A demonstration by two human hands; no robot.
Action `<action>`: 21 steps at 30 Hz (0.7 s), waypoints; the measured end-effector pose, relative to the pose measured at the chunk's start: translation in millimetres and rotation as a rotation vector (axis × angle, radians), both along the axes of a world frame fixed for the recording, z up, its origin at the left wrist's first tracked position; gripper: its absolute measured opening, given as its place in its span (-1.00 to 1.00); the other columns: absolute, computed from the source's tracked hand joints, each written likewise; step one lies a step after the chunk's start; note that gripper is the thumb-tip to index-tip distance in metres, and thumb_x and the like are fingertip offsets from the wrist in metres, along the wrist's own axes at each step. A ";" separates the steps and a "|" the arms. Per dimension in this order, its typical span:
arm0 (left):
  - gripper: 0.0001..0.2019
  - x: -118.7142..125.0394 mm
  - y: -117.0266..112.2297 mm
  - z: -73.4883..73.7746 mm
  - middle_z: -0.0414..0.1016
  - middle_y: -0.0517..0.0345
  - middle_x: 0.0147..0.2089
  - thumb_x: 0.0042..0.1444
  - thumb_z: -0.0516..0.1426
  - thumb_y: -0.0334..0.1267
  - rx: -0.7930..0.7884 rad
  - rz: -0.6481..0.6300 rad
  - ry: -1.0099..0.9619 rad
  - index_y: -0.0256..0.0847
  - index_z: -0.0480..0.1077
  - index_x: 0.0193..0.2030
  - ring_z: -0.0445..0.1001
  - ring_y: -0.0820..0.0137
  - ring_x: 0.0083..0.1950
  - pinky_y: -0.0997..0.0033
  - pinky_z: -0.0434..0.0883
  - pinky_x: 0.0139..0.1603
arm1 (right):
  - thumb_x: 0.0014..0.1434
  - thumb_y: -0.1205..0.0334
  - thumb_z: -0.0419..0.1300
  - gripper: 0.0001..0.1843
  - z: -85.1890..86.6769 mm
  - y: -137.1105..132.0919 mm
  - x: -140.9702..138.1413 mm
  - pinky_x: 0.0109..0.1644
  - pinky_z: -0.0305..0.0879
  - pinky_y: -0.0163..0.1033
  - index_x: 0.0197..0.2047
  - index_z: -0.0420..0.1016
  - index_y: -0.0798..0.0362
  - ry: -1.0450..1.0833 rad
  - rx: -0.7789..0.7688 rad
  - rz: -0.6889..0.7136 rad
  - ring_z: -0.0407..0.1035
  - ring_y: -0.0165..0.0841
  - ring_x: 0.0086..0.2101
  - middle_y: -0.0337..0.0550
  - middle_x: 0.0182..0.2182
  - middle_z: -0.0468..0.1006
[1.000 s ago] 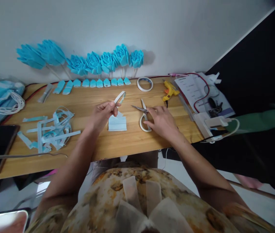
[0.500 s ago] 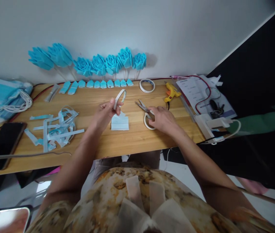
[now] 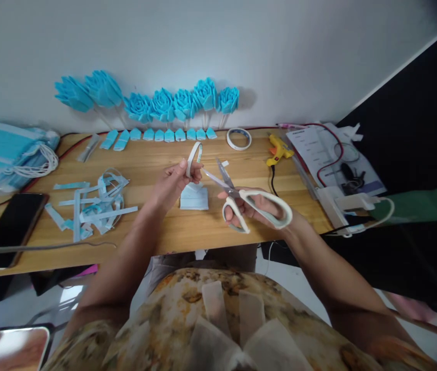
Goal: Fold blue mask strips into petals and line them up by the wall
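Observation:
A narrow roll of white tape (image 3: pixel 191 161) stands upright between the thumb and fingers of my left hand (image 3: pixel 172 183). My right hand (image 3: pixel 255 212) has white-handled scissors (image 3: pixel 234 192) lifted, fingers partly through the loops. The blades are parted and point up and left; one tip is close to the fingers of my left hand. Below the roll, a pale blue folded piece of mask fabric (image 3: pixel 194 201) lies on the table. Beyond the blades sits a small white scrap (image 3: pixel 225 163).
Blue fabric flowers (image 3: pixel 163 104) on sticks lean at the wall, with several folded blue pieces (image 3: pixel 149 134) in a row before them. A second tape roll (image 3: pixel 239 139), a glue gun (image 3: pixel 279 149), cut strips (image 3: pixel 94 206), a phone (image 3: pixel 10 232) and masks (image 3: pixel 5 149) lie around.
My right hand has picked up the scissors from the table, turned them and brought the opened blades towards the tape. The left hand still holds the tape roll in about the same place.

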State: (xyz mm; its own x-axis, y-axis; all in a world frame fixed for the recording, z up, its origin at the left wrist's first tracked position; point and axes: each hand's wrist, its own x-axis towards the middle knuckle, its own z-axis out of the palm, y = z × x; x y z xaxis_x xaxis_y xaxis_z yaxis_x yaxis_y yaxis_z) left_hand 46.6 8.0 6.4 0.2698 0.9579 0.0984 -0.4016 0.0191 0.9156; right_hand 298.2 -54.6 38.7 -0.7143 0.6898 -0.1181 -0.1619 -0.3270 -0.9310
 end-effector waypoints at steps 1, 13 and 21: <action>-0.51 0.3 -0.3 -0.8 0.56 0.08 -0.36 0.15 0.28 0.24 -0.002 -0.002 0.013 -0.24 0.64 -0.27 0.50 0.42 -0.33 0.36 0.46 -0.19 | 0.17 -0.40 0.25 -0.23 0.5 0.4 -1.8 -0.27 0.46 -0.27 0.19 0.50 0.06 -0.006 0.019 0.005 0.55 -0.32 -0.27 -0.01 -0.19 0.61; -0.50 3.1 -4.6 -6.5 0.62 0.05 -0.31 0.05 0.32 0.29 0.026 -0.091 0.072 -0.19 0.62 -0.32 0.58 0.28 -0.20 0.23 0.48 -0.06 | 0.24 -0.26 0.28 -0.37 1.2 12.9 -12.5 -0.34 0.42 -0.33 0.13 0.52 0.08 -0.025 0.063 0.039 0.49 -0.43 -0.39 -0.17 -0.28 0.56; -0.51 -4.2 -3.7 -21.6 0.68 -0.01 -0.12 0.10 0.31 0.26 0.057 -0.178 0.160 -0.12 0.66 -0.09 0.60 0.26 -0.10 0.21 0.45 0.07 | 0.25 -0.24 0.28 -0.40 -9.9 19.1 -21.5 -0.36 0.40 -0.35 0.11 0.51 0.07 0.017 0.055 0.028 0.46 -0.45 -0.38 -0.18 -0.28 0.54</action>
State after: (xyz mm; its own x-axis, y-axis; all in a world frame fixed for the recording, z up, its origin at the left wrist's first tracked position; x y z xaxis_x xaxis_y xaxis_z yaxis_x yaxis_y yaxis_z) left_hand 42.5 4.3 -15.2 0.4507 0.8878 0.0933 -0.2458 0.0230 0.9690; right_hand 276.8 -35.5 28.7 -0.7347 0.6749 -0.0685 -0.1690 -0.2799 -0.9450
